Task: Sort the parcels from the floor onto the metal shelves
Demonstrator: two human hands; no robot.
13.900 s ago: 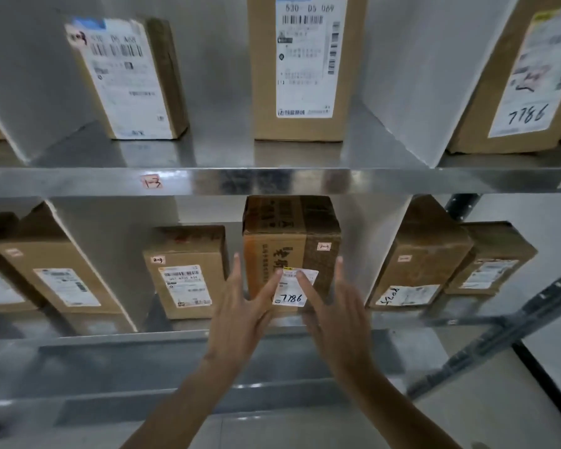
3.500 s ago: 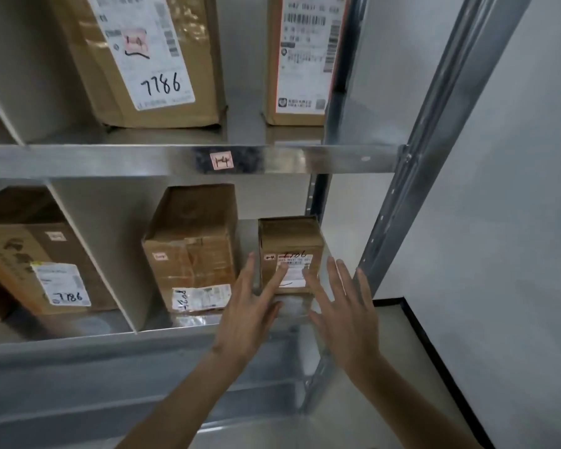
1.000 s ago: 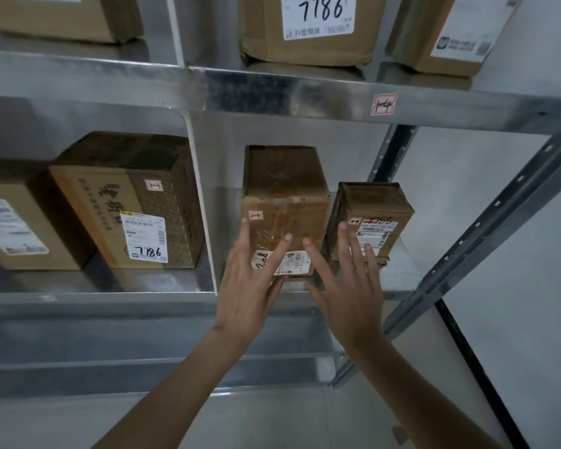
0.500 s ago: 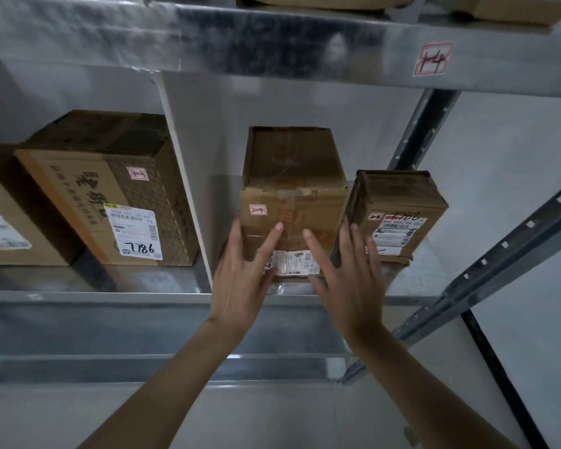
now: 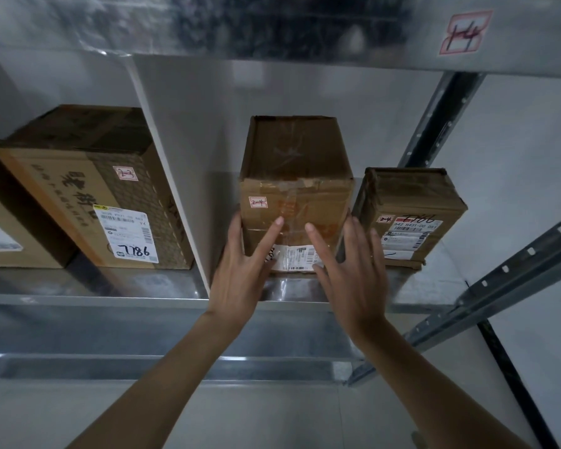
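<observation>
A tall brown cardboard parcel [image 5: 295, 176] with a small red "2-4" sticker stands on the lower metal shelf [image 5: 110, 299], in the bay right of a white divider [image 5: 172, 176]. My left hand [image 5: 243, 270] lies with straight fingers against its front left edge. My right hand [image 5: 350, 270] lies with spread fingers against its front right edge, covering part of the white label. Neither hand curls round the box. A smaller taped parcel [image 5: 412, 215] marked "2-4" stands just to its right.
Left of the divider stands a printed box [image 5: 88, 186] labelled "7786", with another parcel [image 5: 0, 234] beside it. The upper shelf's edge [image 5: 272, 24] carries a red "1-4" tag [image 5: 465, 34]. A slanted upright [image 5: 512, 270] is at right; the pale floor [image 5: 272, 416] lies below.
The view has moved closer and lower towards the tall parcel. Both hands have slid forward from in front of it onto its two front edges.
</observation>
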